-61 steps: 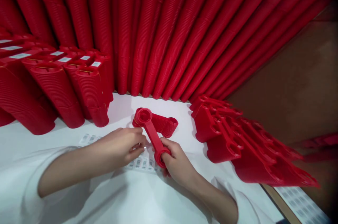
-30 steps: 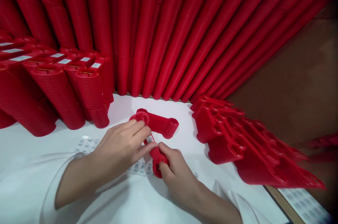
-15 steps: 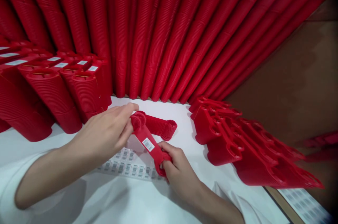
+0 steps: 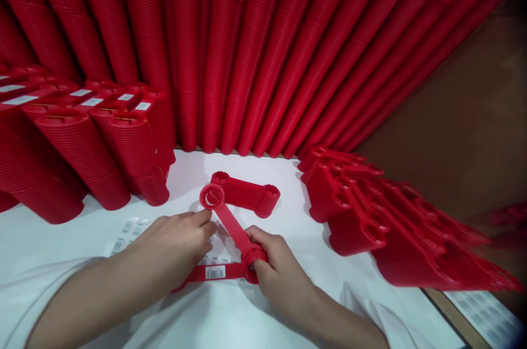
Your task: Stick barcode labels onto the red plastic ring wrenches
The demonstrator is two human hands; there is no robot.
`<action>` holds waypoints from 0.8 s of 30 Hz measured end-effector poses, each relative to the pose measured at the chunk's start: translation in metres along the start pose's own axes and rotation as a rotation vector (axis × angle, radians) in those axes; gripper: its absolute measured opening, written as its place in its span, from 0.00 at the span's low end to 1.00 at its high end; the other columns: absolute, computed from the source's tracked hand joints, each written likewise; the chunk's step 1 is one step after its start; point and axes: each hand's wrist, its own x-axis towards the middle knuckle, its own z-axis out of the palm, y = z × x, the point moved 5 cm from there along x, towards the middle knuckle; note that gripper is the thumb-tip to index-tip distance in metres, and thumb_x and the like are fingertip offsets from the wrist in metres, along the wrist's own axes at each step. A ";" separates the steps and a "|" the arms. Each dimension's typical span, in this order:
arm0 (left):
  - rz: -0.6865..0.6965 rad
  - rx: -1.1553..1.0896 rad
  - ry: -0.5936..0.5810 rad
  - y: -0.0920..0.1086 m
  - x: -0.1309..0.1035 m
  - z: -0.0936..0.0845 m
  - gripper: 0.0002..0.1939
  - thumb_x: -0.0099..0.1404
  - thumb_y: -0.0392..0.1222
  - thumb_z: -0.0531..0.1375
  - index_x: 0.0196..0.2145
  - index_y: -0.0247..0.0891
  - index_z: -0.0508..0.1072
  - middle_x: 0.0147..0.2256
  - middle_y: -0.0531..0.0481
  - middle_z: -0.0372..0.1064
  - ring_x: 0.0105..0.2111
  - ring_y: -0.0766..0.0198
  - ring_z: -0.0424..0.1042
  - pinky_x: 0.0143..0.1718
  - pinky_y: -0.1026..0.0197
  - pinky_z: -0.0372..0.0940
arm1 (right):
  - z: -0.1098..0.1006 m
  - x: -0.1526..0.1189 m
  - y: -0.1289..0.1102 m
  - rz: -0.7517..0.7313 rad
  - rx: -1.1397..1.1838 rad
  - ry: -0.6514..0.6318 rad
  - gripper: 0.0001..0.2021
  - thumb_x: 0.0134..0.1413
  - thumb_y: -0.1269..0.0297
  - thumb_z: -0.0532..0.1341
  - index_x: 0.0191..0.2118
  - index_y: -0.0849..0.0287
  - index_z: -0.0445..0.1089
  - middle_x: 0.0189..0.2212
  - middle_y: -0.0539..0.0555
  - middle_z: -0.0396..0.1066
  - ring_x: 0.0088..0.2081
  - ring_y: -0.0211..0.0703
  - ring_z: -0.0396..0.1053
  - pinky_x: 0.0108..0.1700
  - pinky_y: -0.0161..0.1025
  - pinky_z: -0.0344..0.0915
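Note:
My right hand (image 4: pixel 284 266) grips the ringed ends of red plastic link pieces, thumb in the ring. One bare red link piece (image 4: pixel 234 228) points up and left from it, ending in an open ring. A labelled red link piece (image 4: pixel 234 271) runs left, carrying a white barcode label (image 4: pixel 215 272); its far end passes below my left hand (image 4: pixel 173 242). The left fingers are pinched over a sheet of barcode labels (image 4: pixel 130 232), and what lies between them is hidden. Just behind lies a small stack of red link pieces (image 4: pixel 247 195).
Tall stacks of red pieces (image 4: pixel 255 63) line the back. At left stand labelled stacks (image 4: pixel 132 146); at right, more red stacks (image 4: pixel 354 212) beside a cardboard wall (image 4: pixel 444 107). Another label sheet (image 4: pixel 486 316) lies beyond the white table's (image 4: pixel 288 332) right edge.
My left hand has left the ring end and moved down over the label sheet. The labelled piece has swung down to the left, while a bare one now points up from my right hand.

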 end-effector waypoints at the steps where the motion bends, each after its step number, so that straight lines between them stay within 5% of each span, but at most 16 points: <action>1: 0.011 0.024 -0.007 0.000 0.001 0.002 0.08 0.61 0.33 0.50 0.34 0.41 0.67 0.32 0.49 0.66 0.25 0.61 0.65 0.22 0.60 0.48 | 0.000 0.001 0.001 0.003 -0.010 -0.001 0.10 0.39 0.80 0.46 0.25 0.57 0.53 0.20 0.44 0.51 0.22 0.34 0.47 0.23 0.33 0.46; 7: -0.025 -0.063 -0.081 -0.004 0.006 -0.002 0.08 0.62 0.34 0.48 0.28 0.39 0.64 0.29 0.50 0.64 0.25 0.63 0.63 0.24 0.61 0.50 | -0.005 0.005 0.004 0.015 -0.085 0.013 0.09 0.41 0.80 0.47 0.24 0.57 0.52 0.20 0.45 0.52 0.22 0.34 0.49 0.23 0.33 0.47; 13: -0.290 -0.681 -0.141 -0.001 0.014 -0.026 0.15 0.64 0.52 0.50 0.28 0.39 0.65 0.19 0.56 0.58 0.20 0.68 0.59 0.20 0.66 0.53 | -0.004 0.003 -0.001 0.000 -0.102 0.017 0.10 0.40 0.81 0.46 0.25 0.57 0.54 0.20 0.45 0.54 0.22 0.34 0.50 0.24 0.33 0.48; 17: -0.388 -1.018 -0.152 0.008 0.017 -0.025 0.15 0.61 0.53 0.53 0.29 0.38 0.65 0.16 0.59 0.54 0.16 0.70 0.58 0.18 0.67 0.56 | -0.002 0.000 -0.006 -0.039 -0.104 0.021 0.10 0.40 0.81 0.47 0.26 0.58 0.55 0.20 0.45 0.54 0.22 0.34 0.51 0.24 0.32 0.48; 24: -0.444 -1.102 -0.149 0.011 0.017 -0.017 0.12 0.59 0.50 0.57 0.29 0.37 0.67 0.15 0.61 0.53 0.14 0.72 0.55 0.16 0.69 0.53 | -0.002 -0.003 -0.009 -0.048 -0.071 0.005 0.10 0.41 0.81 0.47 0.26 0.58 0.56 0.21 0.46 0.56 0.23 0.34 0.52 0.24 0.31 0.49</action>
